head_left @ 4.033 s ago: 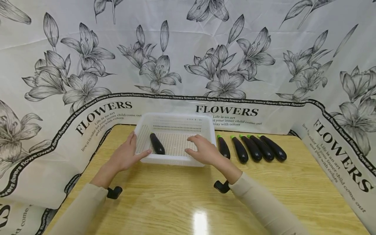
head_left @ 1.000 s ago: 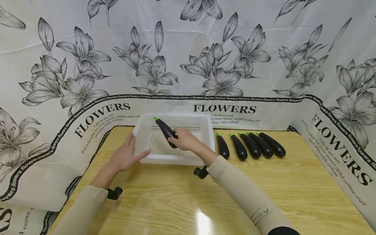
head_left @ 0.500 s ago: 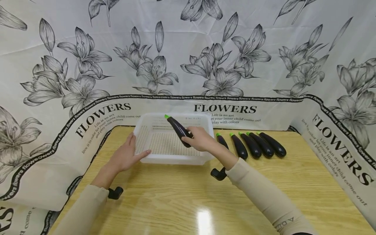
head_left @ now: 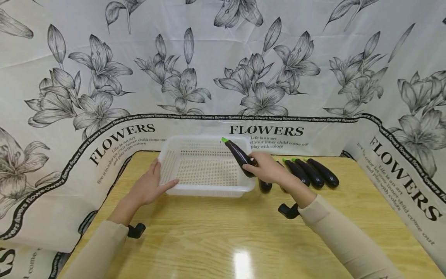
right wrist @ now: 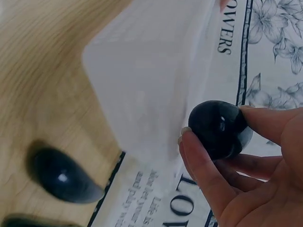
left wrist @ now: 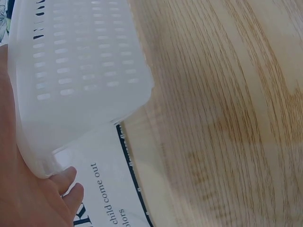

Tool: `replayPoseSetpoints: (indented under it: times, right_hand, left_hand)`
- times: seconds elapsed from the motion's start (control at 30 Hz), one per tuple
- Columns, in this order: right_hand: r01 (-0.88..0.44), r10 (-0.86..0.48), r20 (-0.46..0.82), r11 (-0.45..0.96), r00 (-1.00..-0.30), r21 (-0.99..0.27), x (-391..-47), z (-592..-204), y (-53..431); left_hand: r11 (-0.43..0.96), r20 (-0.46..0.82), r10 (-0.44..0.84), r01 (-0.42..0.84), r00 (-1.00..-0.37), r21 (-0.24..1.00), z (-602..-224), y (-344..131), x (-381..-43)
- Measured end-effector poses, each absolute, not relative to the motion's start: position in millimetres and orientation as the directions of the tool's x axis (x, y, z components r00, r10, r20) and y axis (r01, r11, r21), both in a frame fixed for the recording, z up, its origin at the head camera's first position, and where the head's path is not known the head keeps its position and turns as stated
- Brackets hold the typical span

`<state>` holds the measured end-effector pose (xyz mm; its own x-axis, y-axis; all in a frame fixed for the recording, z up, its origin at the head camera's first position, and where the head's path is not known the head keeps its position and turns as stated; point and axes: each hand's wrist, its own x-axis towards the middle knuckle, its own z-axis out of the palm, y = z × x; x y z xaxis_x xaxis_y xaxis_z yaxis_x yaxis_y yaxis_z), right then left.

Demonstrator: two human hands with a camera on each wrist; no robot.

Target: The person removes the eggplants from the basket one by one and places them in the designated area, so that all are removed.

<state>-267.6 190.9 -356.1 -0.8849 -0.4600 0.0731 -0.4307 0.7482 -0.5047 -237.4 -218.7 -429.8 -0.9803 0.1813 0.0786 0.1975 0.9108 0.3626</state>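
A dark purple eggplant (head_left: 239,157) with a green stem end is held by its thick end in my right hand (head_left: 266,166). It hangs tilted over the right side of a white plastic basket (head_left: 205,189), its stem end toward the back. In the right wrist view the thumb and fingers wrap the eggplant's rounded end (right wrist: 218,127). My left hand (head_left: 148,184) grips the basket's left front corner, its thumb over the front rim and its fingers along the left side. The left wrist view shows the slotted basket wall (left wrist: 85,61) beside that hand.
Several more eggplants (head_left: 324,173) lie in a row on the wooden table (head_left: 209,232), right of the basket. My right hand and forearm partly hide the nearer ones. A flower-printed cloth (head_left: 195,128) stands behind and around the table.
Four seconds ago the eggplant lay in the basket; my right hand has since taken hold of it, lifted it and carried it rightward to the basket's right rim. My left hand stays put.
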Motion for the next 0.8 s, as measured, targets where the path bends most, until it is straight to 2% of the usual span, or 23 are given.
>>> replayPoseSetpoints:
  times: [0.27,0.47,0.8]
  right_hand:
    - [-0.346,-0.396,-0.001,0.805,-0.918,-0.482,-262.5,-361.3,228.6]
    - [-0.364,-0.398,0.032,0.802,-0.917,-0.473,-264.3,-367.8,254.8]
    - [-0.273,-0.302,0.015,0.838,-0.953,-0.472,-264.1,-369.5,312.6]
  left_hand:
    - [0.912,0.079,0.184,0.200,-0.980,0.357,-429.5,-218.9,-238.0]
    - [0.914,0.077,0.178,0.194,-0.981,0.356,-429.4,-220.1,-236.6]
    - [0.915,0.070,0.182,0.195,-0.981,0.354,-429.6,-219.6,-236.7]
